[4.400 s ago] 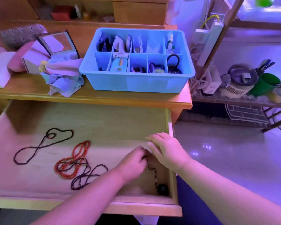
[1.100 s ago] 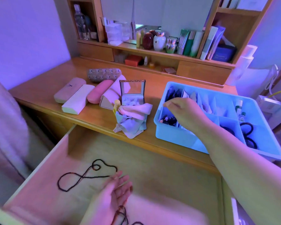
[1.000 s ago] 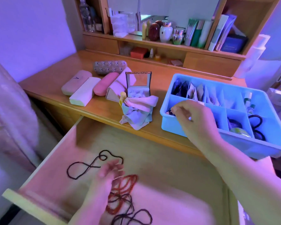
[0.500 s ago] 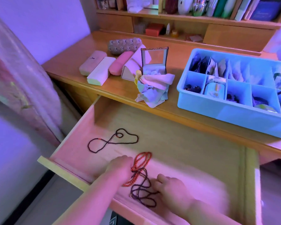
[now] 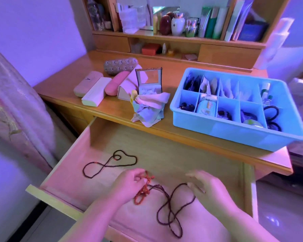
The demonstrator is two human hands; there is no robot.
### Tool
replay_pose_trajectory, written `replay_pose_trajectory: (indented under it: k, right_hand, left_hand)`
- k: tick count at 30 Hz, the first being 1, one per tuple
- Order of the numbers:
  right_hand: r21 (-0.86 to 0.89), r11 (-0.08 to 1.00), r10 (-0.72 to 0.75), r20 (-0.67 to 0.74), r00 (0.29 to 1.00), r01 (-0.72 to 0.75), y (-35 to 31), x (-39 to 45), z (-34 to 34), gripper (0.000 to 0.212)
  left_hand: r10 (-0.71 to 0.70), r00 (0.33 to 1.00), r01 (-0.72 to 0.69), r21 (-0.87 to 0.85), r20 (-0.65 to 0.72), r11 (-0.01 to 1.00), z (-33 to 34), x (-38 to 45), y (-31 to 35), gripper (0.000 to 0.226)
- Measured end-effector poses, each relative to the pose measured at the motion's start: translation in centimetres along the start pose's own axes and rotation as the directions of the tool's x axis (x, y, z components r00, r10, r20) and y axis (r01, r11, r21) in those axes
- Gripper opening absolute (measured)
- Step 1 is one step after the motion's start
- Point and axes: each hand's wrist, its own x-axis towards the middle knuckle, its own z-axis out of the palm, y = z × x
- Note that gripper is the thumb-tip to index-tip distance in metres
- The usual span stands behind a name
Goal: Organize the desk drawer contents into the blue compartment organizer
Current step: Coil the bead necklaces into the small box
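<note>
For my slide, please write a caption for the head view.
Left hand pinches the red bead string in the open drawer; right hand touches a dark one.

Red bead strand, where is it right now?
In the head view, the red bead strand lies near the open drawer's front, pinched at its top by the left hand and tangled with a dark bead strand on its right.

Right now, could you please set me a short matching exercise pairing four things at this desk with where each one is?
Things:
1. orange bead string
2. black hair ties
3. mirror box
4. dark bead loop

Places:
A. rightmost front compartment of the blue organizer
B. alone in the drawer, untouched
C. pinched by the left hand
D. on the desktop behind the folded cloths

Pairs: 1-C, 2-A, 3-D, 4-B
</note>
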Motion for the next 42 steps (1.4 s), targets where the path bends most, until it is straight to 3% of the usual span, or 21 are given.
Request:
replay_pose_trajectory:
  k: [2,5,6,8,10,13,22,29,33,36,38,40,42]
  right_hand:
    - [-0.020,0.993,-0.115,-0.253,0.960,0.114,-1.4,0.7,-3.0,0.014]
    - [-0.208,0.950,-0.312,-0.574,0.757,0.234,-2.5,1.9,-8.2,0.016]
    - [-0.277,0.940,-0.335,-0.616,0.713,0.202,-2.2,2.3,-9.7,0.021]
    - [-0.365,0.931,-0.264,-0.625,0.735,0.024,-1.2,2.9,-11.8,0.035]
    - [-0.423,0.893,-0.113,-0.545,0.830,-0.156,-0.3,3.1,-12.7,0.055]
    - [-0.541,0.813,-0.030,-0.411,0.911,-0.217,1.2,3.8,-13.1,0.067]
    - [-0.606,0.769,0.017,-0.301,0.953,-0.205,4.9,13.5,-17.0,0.070]
    - [-0.590,0.786,0.007,-0.292,0.956,-0.185,6.3,19.0,-18.8,0.073]
    - [-0.586,0.786,0.029,-0.281,0.959,-0.196,5.9,19.0,-19.2,0.078]
    - [-0.528,0.840,-0.110,-0.391,0.914,-0.124,4.3,18.0,-18.1,0.069]
    - [-0.456,0.889,-0.257,-0.432,0.865,0.036,2.6,17.5,-15.6,0.052]
    - [-0.319,0.940,-0.229,-0.335,0.914,0.119,0.2,17.5,-12.4,0.036]
    - [-0.121,0.986,-0.136,-0.185,0.973,0.115,-2.3,18.7,-9.8,0.026]
  left_hand:
    - [0.155,0.975,-0.125,0.185,-0.158,0.975,-0.3,0.0,2.1,0.043]
    - [0.546,0.789,-0.494,0.238,-0.281,0.836,-1.5,0.2,7.4,0.048]
    - [0.648,0.709,-0.572,0.310,-0.279,0.760,-1.7,0.7,9.2,0.050]
    - [0.762,0.608,-0.610,0.484,-0.221,0.627,-1.9,2.1,12.3,0.057]
    - [0.756,0.643,-0.556,0.605,-0.122,0.570,-1.9,3.8,14.6,0.062]
    - [0.707,0.706,-0.469,0.716,-0.046,0.516,-1.4,6.9,15.7,0.066]
    - [0.669,0.742,-0.378,0.797,-0.043,0.470,-2.0,17.0,20.0,0.077]
    - [0.566,0.824,-0.347,0.812,0.025,0.469,-3.1,22.1,23.0,0.077]
    - [0.570,0.821,-0.451,0.658,0.040,0.603,-3.8,19.9,23.4,0.077]
    - [0.683,0.713,-0.547,0.482,-0.159,0.684,-4.7,16.5,20.2,0.069]
    - [0.638,0.696,-0.486,0.438,-0.330,0.756,-6.3,15.0,16.9,0.060]
    - [0.548,0.736,-0.349,0.471,-0.397,0.810,-8.3,14.5,13.8,0.060]
    - [0.446,0.842,-0.239,0.533,-0.302,0.812,-9.6,14.5,11.5,0.076]
